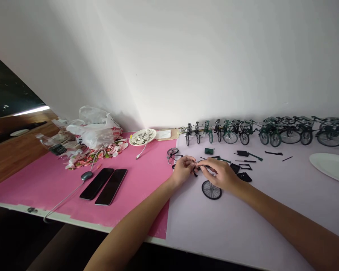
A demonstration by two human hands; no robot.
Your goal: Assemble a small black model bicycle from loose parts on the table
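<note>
My left hand (183,170) is closed round a partly built miniature bicycle (175,155), whose small spoked wheel and silver handlebar stick out to its left. Fingertip to fingertip with it, my right hand (220,174) pinches at the dark bicycle part between the hands; what exactly it grips is hidden by the fingers. Just below my right hand a loose black spoked wheel (211,189) lies on the pale sheet. Around and behind that hand are several small black and dark green parts, among them a black flat piece (244,177) and a green box-shaped piece (209,151).
A row of finished miniature bicycles (290,136) stands along the wall. At right is a white plate (332,165). On the pink sheet lie two phones (111,187), a cable with a grey lump (86,175), a plastic bag (97,130) and a dish of small pieces (142,137).
</note>
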